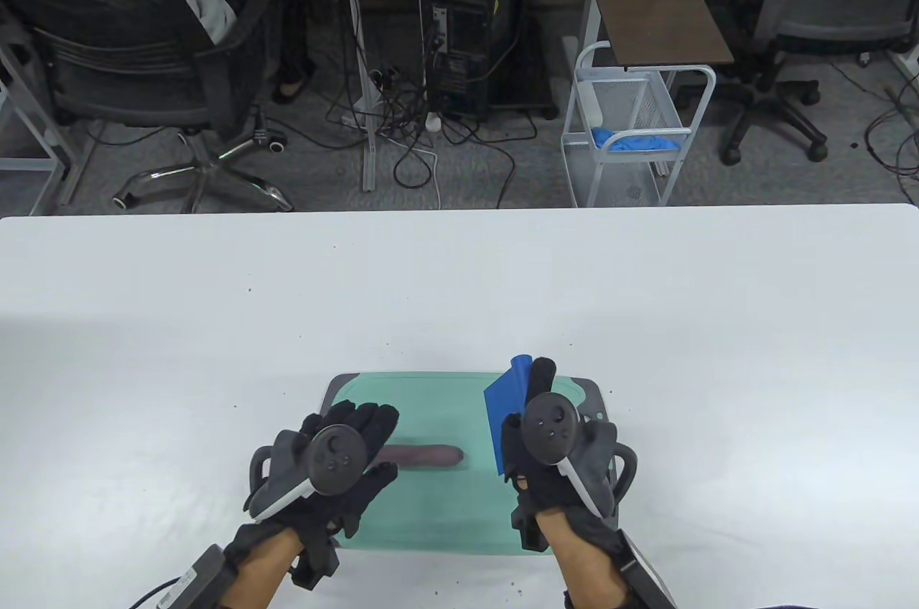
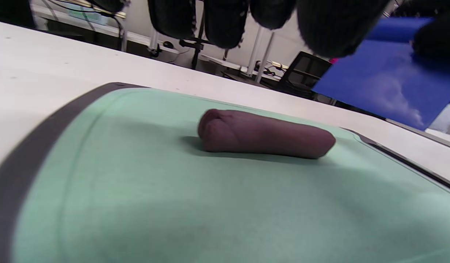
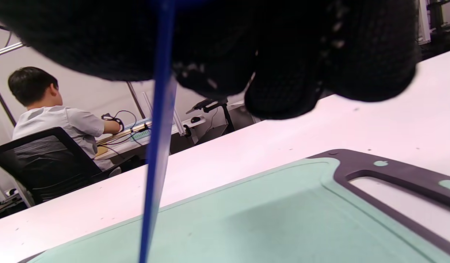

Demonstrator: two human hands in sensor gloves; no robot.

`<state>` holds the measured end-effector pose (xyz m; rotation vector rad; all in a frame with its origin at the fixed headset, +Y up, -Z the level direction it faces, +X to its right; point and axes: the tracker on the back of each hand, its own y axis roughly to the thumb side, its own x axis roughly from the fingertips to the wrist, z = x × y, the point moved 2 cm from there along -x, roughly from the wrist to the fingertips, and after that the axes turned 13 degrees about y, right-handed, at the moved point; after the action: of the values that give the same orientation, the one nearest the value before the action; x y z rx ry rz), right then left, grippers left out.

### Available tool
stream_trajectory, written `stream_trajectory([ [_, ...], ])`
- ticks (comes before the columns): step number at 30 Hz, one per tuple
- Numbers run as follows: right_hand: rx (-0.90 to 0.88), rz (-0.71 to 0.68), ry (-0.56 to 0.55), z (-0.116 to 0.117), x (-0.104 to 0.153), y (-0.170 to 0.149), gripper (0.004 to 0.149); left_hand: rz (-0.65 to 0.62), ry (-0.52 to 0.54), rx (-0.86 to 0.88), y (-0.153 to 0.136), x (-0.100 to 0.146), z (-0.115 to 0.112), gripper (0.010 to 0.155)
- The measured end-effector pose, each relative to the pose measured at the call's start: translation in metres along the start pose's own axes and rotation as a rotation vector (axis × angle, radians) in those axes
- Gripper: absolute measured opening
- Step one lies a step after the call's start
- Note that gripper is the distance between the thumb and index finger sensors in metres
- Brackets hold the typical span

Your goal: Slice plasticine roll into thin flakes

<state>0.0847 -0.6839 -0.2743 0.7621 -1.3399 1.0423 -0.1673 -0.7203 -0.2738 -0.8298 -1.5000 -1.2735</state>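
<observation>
A brown-purple plasticine roll lies whole on a green cutting board with a grey rim. In the left wrist view the roll lies across the board. My left hand hovers over the roll's left end. Its fingertips hang above the roll and do not touch it. My right hand grips a thin blue blade, held upright above the board to the right of the roll. The blade shows edge-on in the right wrist view and flat in the left wrist view.
The board lies near the front edge of a white table. Its grey handle cutout is at the right end, under my right hand. Office chairs, cables and a white wire cart stand beyond the table's far edge.
</observation>
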Motion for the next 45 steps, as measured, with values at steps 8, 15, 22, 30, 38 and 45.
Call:
stream_trajectory([
  [8, 0.081, -0.027, 0.018, 0.018, 0.013, 0.036, 0.082, -0.177, 0.009, -0.146, 0.034, -0.019, -0.025, 0.062],
  [15, 0.149, -0.031, 0.019, 0.031, 0.022, 0.052, 0.082, -0.217, 0.031, -0.151, 0.039, -0.021, -0.032, 0.053],
  [22, 0.21, -0.016, -0.012, 0.035, 0.031, 0.062, 0.082, -0.184, 0.029, -0.093, 0.036, -0.023, -0.035, 0.05],
  [30, 0.253, -0.008, -0.022, 0.042, 0.032, 0.066, 0.082, -0.175, 0.024, -0.076, 0.035, -0.023, -0.037, 0.048],
  [38, 0.268, -0.003, -0.025, 0.044, 0.03, 0.067, 0.082, -0.169, 0.019, -0.072, 0.034, -0.023, -0.038, 0.048],
  [45, 0.287, -0.007, -0.033, 0.047, 0.029, 0.068, 0.082, -0.168, 0.014, -0.076, 0.034, -0.023, -0.038, 0.048],
])
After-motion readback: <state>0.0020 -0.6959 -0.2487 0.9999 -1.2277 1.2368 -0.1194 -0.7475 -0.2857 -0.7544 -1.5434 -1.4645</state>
